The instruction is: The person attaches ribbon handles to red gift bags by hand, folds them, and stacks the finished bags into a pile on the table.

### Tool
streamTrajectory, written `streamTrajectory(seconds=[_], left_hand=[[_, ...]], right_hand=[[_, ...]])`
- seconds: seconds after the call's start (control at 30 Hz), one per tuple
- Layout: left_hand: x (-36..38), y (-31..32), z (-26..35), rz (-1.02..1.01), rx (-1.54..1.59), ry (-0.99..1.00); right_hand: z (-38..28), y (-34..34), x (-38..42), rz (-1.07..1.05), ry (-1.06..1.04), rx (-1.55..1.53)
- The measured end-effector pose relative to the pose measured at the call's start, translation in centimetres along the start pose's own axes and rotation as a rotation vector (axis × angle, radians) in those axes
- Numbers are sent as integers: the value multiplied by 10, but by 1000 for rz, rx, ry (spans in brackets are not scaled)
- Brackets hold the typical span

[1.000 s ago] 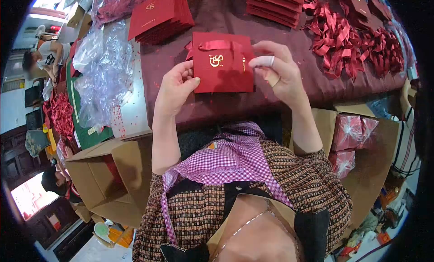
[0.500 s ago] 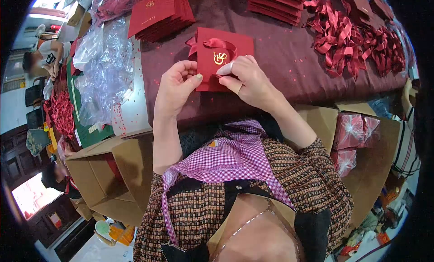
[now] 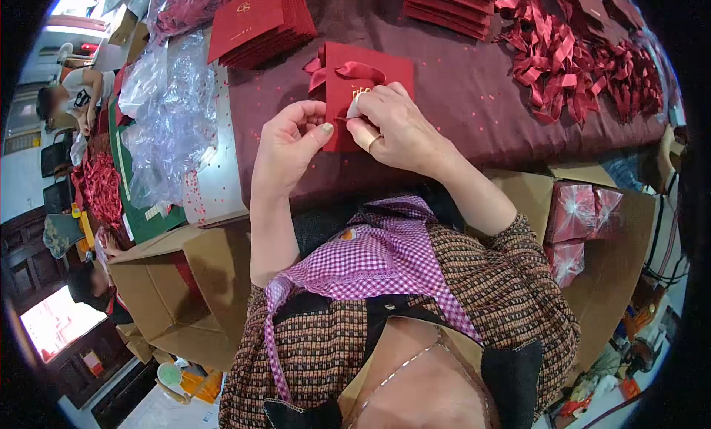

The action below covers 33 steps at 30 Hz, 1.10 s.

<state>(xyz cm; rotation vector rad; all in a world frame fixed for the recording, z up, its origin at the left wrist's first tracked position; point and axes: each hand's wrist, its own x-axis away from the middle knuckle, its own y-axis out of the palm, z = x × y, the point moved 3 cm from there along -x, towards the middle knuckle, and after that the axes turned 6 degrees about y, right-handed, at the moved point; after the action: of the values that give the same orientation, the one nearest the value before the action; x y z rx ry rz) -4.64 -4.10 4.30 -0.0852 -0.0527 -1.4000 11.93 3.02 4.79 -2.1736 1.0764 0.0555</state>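
A red paper gift bag (image 3: 374,55) with gold lettering lies on the dark red cloth in front of me. A satin ribbon (image 3: 361,72) loops across its front, and more ribbon sticks out at its left side. My left hand (image 3: 290,144) grips the bag's lower left edge, thumb in front and fingers curled at the side. Over the bag's front, my right hand (image 3: 396,125) is closed in a pinch, covering part of the lettering. One of its fingertips has a white covering. A thin dark red strand shows at the pinch, too small to name.
Stacked red bags (image 3: 259,25) lie at the back left, and another stack (image 3: 448,11) at the back. Red ribbons (image 3: 548,62) are heaped at the right. Clear plastic (image 3: 174,118) lies left. Open cardboard boxes (image 3: 159,281) stand below the table edge. Two people are at the left.
My right hand has shifted slightly left and its knuckles have risen, covering more of the gold lettering. My left hand keeps its place at the bag's edge.
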Motion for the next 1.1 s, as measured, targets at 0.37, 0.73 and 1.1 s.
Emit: streamTrajectory(seconds=[0.37, 0.73, 1.1], left_hand=[[1, 6, 8, 28, -17, 33], [2, 16, 7, 106, -263, 121], [-1, 9, 1, 145, 57, 59]], right_hand=[[1, 1, -5, 26, 50, -21], [-22, 4, -8, 224, -169, 430], [10, -5, -9, -48, 87, -38]])
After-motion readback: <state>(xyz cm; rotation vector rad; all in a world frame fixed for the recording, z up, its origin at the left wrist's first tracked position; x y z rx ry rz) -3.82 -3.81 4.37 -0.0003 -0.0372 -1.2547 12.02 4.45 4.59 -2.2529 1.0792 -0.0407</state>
